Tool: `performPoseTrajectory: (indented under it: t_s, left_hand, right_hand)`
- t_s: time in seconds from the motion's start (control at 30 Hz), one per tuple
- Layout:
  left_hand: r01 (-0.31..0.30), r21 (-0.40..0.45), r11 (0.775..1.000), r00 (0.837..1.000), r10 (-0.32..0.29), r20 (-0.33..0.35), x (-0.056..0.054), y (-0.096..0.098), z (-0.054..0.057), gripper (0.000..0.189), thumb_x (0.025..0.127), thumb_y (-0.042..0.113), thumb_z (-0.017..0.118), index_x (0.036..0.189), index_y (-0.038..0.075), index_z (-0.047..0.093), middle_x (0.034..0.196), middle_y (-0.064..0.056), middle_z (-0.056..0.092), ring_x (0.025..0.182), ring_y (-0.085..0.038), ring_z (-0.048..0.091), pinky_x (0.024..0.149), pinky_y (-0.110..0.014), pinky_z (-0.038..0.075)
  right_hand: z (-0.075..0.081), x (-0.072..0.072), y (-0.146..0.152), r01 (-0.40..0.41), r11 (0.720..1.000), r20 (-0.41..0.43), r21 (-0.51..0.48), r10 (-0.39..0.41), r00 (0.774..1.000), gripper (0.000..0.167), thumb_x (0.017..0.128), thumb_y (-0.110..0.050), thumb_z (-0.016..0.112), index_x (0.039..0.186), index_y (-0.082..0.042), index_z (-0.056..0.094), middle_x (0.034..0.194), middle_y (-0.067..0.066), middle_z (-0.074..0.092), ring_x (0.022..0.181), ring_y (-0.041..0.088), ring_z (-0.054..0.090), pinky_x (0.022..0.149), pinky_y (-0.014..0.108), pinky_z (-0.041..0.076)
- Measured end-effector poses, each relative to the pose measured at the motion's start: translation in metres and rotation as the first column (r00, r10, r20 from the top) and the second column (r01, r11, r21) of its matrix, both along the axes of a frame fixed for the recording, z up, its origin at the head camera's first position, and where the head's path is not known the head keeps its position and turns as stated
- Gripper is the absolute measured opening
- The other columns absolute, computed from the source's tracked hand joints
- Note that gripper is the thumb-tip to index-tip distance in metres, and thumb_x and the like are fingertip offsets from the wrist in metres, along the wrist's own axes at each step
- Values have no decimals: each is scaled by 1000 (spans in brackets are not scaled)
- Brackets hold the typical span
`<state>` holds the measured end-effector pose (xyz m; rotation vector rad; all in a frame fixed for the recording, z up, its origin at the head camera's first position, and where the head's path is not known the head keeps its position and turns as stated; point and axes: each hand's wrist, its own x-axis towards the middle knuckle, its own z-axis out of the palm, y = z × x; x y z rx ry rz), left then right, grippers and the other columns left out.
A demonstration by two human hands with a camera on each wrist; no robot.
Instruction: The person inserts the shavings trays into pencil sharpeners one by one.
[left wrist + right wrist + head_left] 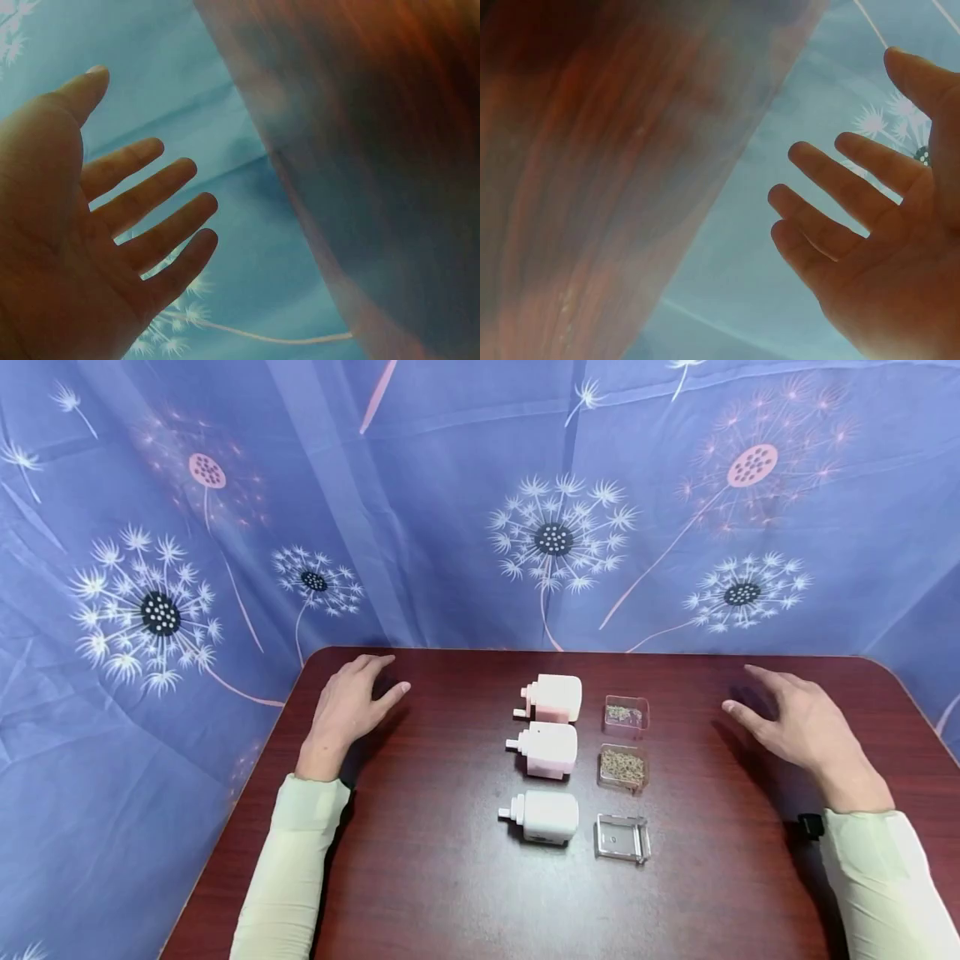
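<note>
Your left hand lies relaxed and released near the surface's far-left corner; your right hand, equally free, is near the far-right one. Only the wrist views show your palms; only the head view shows three sharpeners, rowed from the far edge, long axes parallel to it, knobs pointing left. Right of them sit clear trays, the farther two holding shavings.
</note>
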<state>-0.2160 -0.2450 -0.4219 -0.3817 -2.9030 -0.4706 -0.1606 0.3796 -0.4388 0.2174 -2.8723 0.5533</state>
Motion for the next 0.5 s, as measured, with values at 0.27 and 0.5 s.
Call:
performPoseTrajectory:
  t_s: [0.27, 0.5]
  left_hand:
    - [60, -2, 998, 997, -59, 39, -1, 16, -1, 65, 103, 54, 65, 152, 12, 58, 149, -15, 59, 135, -38, 56, 111, -60, 44]
    - [147, 11, 989, 988, -147, 49, 2, 30, -4, 64, 103, 55, 65, 150, 13, 60, 147, -10, 61, 136, -33, 57, 111, -56, 46]
  right_hand:
    - [1, -3, -7, -38, 999, -12, 4, 38, 999, 68, 95, -39, 78, 144, 4, 56, 136, 41, 58, 125, 62, 50, 103, 71, 38]
    - [3, -4, -18, -112, 994, -25, 2, 112, 993, 67, 94, -35, 81, 142, 5, 59, 135, 36, 62, 124, 58, 55, 102, 69, 41]
